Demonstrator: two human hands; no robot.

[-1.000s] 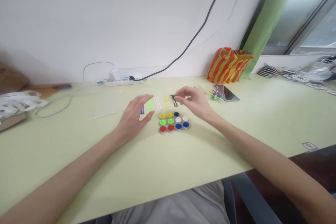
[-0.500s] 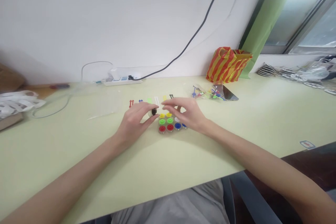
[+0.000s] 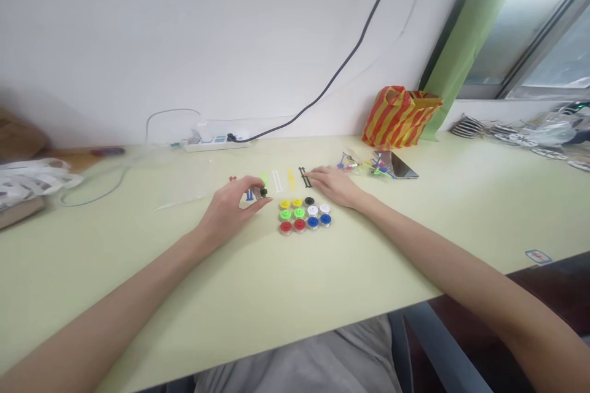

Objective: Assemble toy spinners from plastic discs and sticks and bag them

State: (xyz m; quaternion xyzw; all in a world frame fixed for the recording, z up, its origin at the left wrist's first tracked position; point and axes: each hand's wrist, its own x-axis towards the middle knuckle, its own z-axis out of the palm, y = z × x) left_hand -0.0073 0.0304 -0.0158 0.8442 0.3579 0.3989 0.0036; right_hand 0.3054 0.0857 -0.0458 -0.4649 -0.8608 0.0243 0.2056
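Observation:
My left hand [image 3: 235, 202] pinches a small round piece with a black centre [image 3: 263, 192] between thumb and fingers, held up off the table. My right hand [image 3: 334, 186] lies low with its fingers stretched out, the fingertips at a pair of thin black plastic rods [image 3: 305, 177]. Between the hands stand rows of small clear round pieces with coloured tops, among them a red one [image 3: 286, 228], a blue one [image 3: 326, 220], a yellow one [image 3: 285, 204] and a black one [image 3: 309, 201]. Behind them lie white rods [image 3: 276, 181] and yellow rods [image 3: 291, 179]. My left hand partly hides the blue rods [image 3: 249, 195].
A clear bag of coloured plastic parts [image 3: 364, 164] and a phone [image 3: 402, 164] lie to the right, before a red-and-yellow striped bag [image 3: 399, 115]. At the wall is a power strip [image 3: 216, 143]. A flat clear plastic sheet [image 3: 188, 184] lies left.
My right hand has moved away from my left, to the right and down to the black rods. My left hand has shifted slightly left, still holding the black-centred piece.

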